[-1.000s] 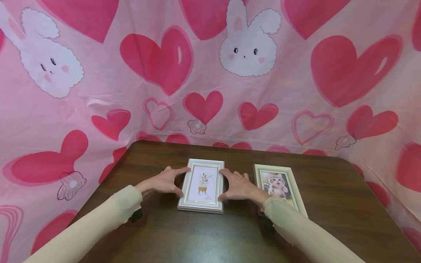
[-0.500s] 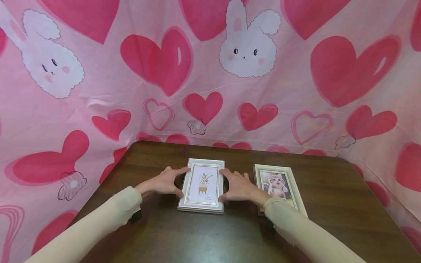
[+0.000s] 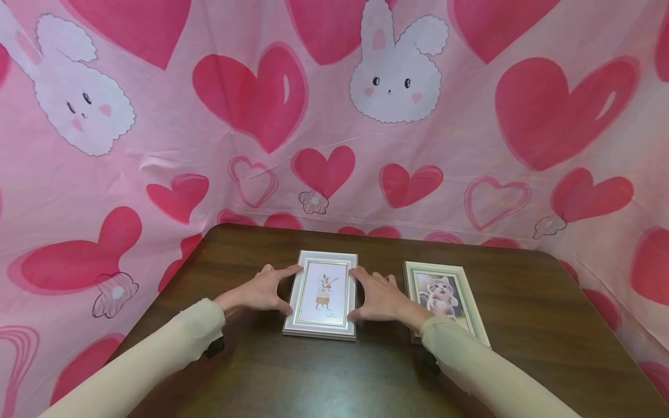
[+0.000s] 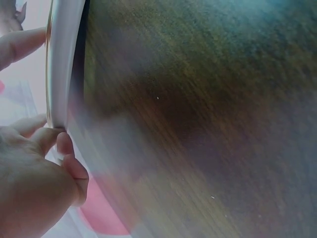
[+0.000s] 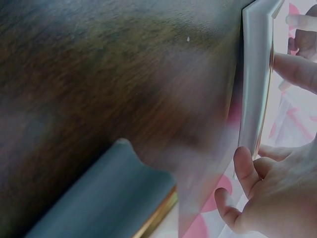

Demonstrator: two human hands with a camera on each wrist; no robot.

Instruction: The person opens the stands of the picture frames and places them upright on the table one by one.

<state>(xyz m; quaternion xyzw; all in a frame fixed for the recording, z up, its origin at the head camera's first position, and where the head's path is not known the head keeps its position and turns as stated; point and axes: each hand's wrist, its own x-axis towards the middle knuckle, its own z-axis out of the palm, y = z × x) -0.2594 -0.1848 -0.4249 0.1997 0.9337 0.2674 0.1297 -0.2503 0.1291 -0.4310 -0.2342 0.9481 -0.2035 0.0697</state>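
A white picture frame (image 3: pixel 323 325) with a thin gold inner line lies face up on the dark wooden table. Its picture shows a plant in a legged pot. My left hand (image 3: pixel 259 289) holds the frame's left side, thumb near the front and index finger near the far corner. On the opposite side my right hand (image 3: pixel 380 295) grips in the same way. In the left wrist view the frame's side (image 4: pixel 64 64) meets the left fingertips. The right wrist view has the right thumb and fingers at the other side of the frame (image 5: pixel 255 74). The frame's underside is hidden.
A second, cream frame (image 3: pixel 473 302) with a kitten photo lies to the right, partly behind the right forearm. The brown table (image 3: pixel 292 377) has rounded far corners. Pink cloth (image 3: pixel 334 133) with hearts and rabbits hangs behind and around it.
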